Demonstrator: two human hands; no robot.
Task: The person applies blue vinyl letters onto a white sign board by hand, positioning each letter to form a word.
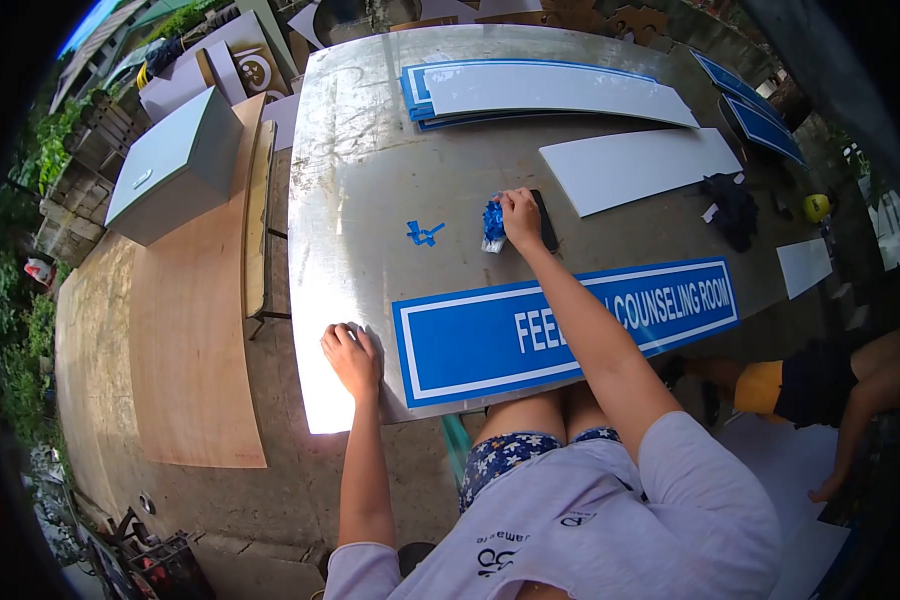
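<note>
Printed T-shirt (570, 500) below, I reach my right hand (520, 220) across the crosswise "Counseling Room" sign (460, 350) to blue scraps (492, 222) near frame center, fingers bent, pinch unclear; my left hand (353, 362), loosely curled, rests farther off, beside the sign's left end.

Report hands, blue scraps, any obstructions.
Left hand on metal table, near edge. Right hand at clumped blue scraps, black slab close beside. Right forearm crosses counseling room sign, hiding some lettering.
</note>
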